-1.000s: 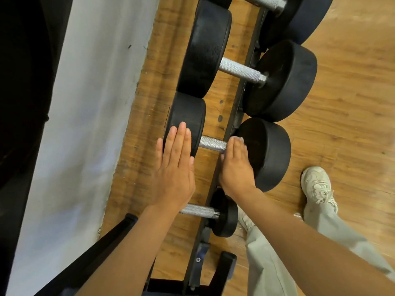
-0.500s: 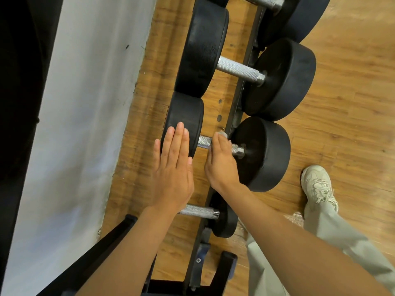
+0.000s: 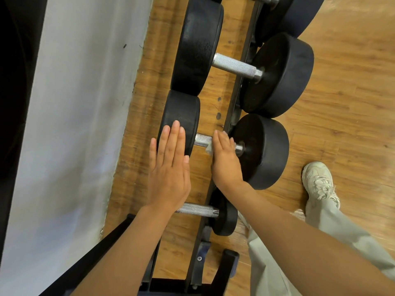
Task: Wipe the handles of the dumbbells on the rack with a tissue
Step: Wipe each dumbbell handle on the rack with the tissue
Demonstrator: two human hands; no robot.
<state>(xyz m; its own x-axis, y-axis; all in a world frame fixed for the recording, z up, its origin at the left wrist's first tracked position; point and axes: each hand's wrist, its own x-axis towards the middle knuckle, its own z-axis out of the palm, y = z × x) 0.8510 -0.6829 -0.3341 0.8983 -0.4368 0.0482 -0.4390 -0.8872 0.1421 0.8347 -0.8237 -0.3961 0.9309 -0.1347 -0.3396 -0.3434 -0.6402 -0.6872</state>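
A black dumbbell lies across the rack [image 3: 250, 35], with a knurled metal handle [image 3: 203, 140] between its two heads. My left hand [image 3: 168, 167] rests flat on the left head [image 3: 181, 110], fingers straight and together. My right hand [image 3: 224, 159] lies over the handle close to the right head [image 3: 265, 146] and holds a white tissue [image 3: 209, 149] against it. The thumb is hidden underneath. Only small bits of the tissue show beside the hand.
A bigger dumbbell [image 3: 233, 66] sits just beyond, and a small one [image 3: 195, 210] lies nearer, partly under my left wrist. A white wall [image 3: 74, 124] runs along the left. My shoe [image 3: 318, 180] stands on the wooden floor [image 3: 342, 92] at the right.
My right hand has slid left along the handle, away from the right head, with the tissue under it. My left hand has stayed on the left head.
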